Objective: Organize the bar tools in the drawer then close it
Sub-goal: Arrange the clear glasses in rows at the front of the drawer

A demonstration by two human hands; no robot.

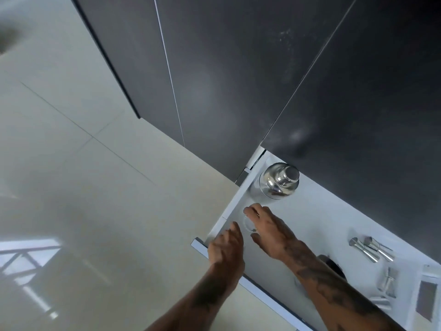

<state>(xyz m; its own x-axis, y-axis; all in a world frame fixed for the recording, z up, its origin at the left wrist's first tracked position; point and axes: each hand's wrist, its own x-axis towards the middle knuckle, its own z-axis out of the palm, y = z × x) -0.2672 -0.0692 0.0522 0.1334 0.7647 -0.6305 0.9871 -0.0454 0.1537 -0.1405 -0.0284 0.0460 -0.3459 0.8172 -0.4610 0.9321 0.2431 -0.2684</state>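
1. Head view looks steeply down on an open white drawer [238,206] that juts from dark grey cabinet fronts [238,68] over a pale glossy tiled floor [83,187].
2. Both bare forearms reach in from 6 o'clock toward the drawer's left end.
3. The right hand [269,232] has its fingers curled loosely around a small clear glass [249,223] on the drawer bottom; its grip is partly closed about the glass, and whether the glass is lifted cannot be told.
4. The left hand [226,244] sits at 8 o'clock of the glass, over the drawer's front-left corner, fingers bent and pointing at the glass; whether it touches anything cannot be told.
5. A shiny steel cocktail shaker [280,180] stands upright at 1 o'clock of the glass, in the drawer's back-left corner, apart from both hands.
6. Two steel cone-shaped jiggers [371,250] lie side by side at 3 o'clock, well apart from the hands.
7. More small steel tools [387,281] lie at 4 o'clock, too blurred to name.
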